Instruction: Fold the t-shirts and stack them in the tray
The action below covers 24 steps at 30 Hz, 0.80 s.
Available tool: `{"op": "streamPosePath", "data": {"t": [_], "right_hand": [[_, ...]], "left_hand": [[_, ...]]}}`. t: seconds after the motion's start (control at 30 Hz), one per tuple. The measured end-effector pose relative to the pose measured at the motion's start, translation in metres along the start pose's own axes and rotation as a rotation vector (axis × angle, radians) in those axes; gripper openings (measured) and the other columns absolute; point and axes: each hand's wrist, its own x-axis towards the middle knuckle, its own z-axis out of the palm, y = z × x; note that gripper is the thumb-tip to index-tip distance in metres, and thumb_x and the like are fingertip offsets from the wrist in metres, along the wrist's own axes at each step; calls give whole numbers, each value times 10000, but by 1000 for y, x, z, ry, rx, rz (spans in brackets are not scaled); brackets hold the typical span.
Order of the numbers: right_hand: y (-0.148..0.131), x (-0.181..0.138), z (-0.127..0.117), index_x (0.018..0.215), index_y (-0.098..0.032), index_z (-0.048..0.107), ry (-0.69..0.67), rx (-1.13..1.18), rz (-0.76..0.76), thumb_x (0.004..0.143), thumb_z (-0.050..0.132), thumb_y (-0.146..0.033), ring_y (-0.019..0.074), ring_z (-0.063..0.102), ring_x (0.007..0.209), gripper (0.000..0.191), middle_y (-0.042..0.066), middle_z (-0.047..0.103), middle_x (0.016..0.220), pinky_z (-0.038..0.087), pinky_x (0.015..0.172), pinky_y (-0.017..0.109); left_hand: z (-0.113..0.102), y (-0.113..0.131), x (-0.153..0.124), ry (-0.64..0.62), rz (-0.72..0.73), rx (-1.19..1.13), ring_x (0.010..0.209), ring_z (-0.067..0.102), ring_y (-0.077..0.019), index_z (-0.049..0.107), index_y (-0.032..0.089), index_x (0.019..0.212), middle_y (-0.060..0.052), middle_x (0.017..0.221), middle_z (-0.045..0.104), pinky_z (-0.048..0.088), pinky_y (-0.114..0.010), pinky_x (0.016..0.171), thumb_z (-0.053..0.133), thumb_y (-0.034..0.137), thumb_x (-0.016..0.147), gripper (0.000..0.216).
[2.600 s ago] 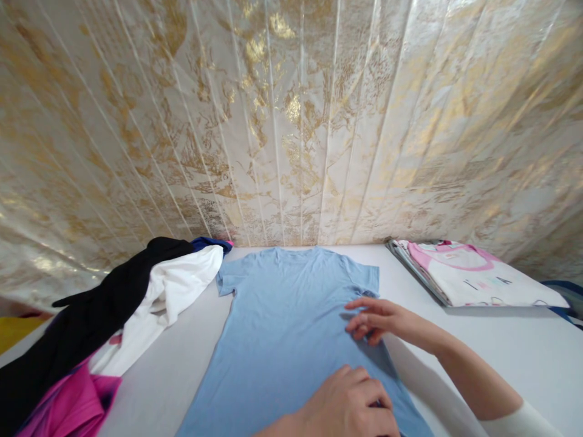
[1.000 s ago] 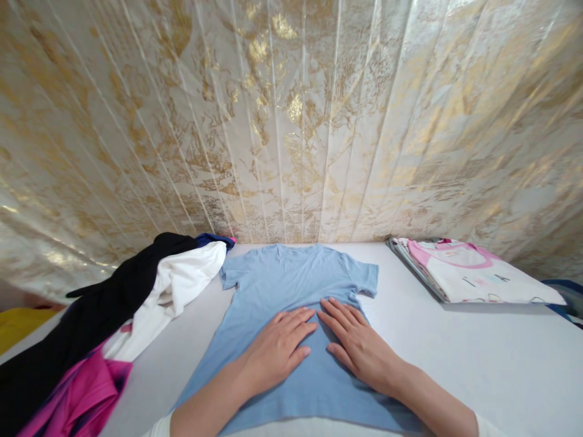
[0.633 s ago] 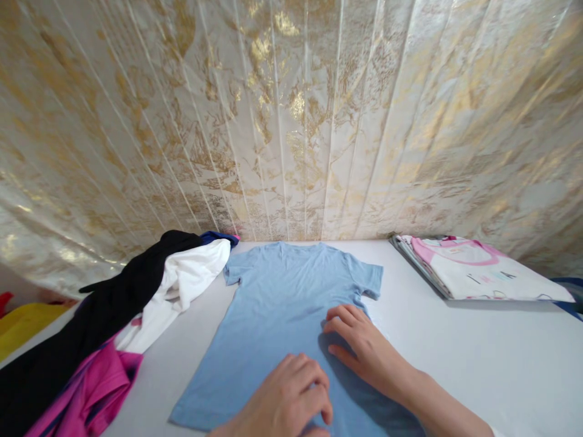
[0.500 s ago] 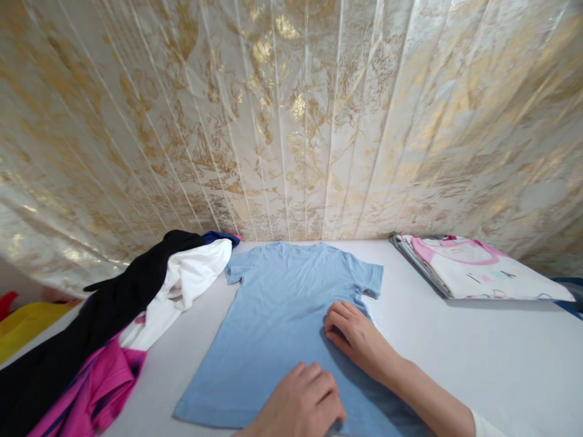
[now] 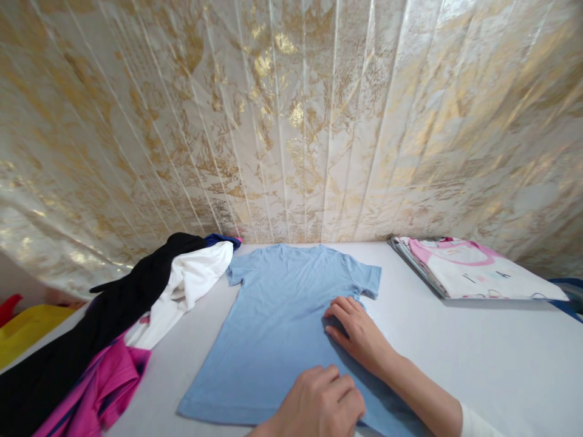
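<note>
A light blue short-sleeved T-shirt (image 5: pixel 273 340) lies spread on the white table, its neckline toward the wall and its hem toward me. My right hand (image 5: pixel 357 334) rests on the shirt's right half, below the sleeve. Its fingers are bent, and a small gap shows between thumb and fingertips. Nearer to me, my left hand (image 5: pixel 321 400) is closed at the bottom hem, right of the middle. Its fingertips are partly hidden, but the hem beside them looks slightly lifted.
To the left, a heap holds black clothing (image 5: pixel 132 297), a white garment (image 5: pixel 195 273) and a pink one (image 5: pixel 118 376). Yellow fabric (image 5: pixel 31 328) lies beyond it. Folded clothes (image 5: pixel 492 273) are stacked at the back right. A gold-patterned covering (image 5: pixel 291 121) hangs behind the white table (image 5: pixel 492 358).
My left hand has shifted right and slightly up along the hem. My right hand stays at nearly the same spot on the shirt. The view has shifted a little.
</note>
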Motion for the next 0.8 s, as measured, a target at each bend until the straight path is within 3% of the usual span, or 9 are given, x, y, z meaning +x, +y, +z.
{"op": "streamPosePath", "data": {"t": [0.17,0.47,0.63,0.8], "right_hand": [[8,5,2,874,-200,571,-1,-8,-15,877,572,-116,218,513,886,84,47,597,929,425,797,354],[13,13,5,802,-200,542,4,-27,-70,872,518,-82,182,525,803,139,24,593,836,402,740,301],[13,15,3,750,-200,521,19,62,-52,796,521,-17,149,511,735,188,-5,552,761,382,690,252],[12,16,-2,743,-202,523,7,110,-47,784,511,-24,139,511,710,183,-10,544,744,380,668,234]], "left_hand": [[1,-2,2,71,-26,-127,609,467,-128,536,200,784,50,690,555,298,-265,527,563,178,920,141],[4,0,-7,93,24,-131,703,476,-109,582,203,674,31,885,566,308,-230,555,731,261,814,212],[-1,-1,-5,93,10,-101,703,480,-122,590,221,840,15,889,542,353,-225,573,675,328,863,139],[-2,1,0,157,-1,-37,687,470,-121,546,207,791,9,878,526,342,-224,541,594,259,895,125]]}}
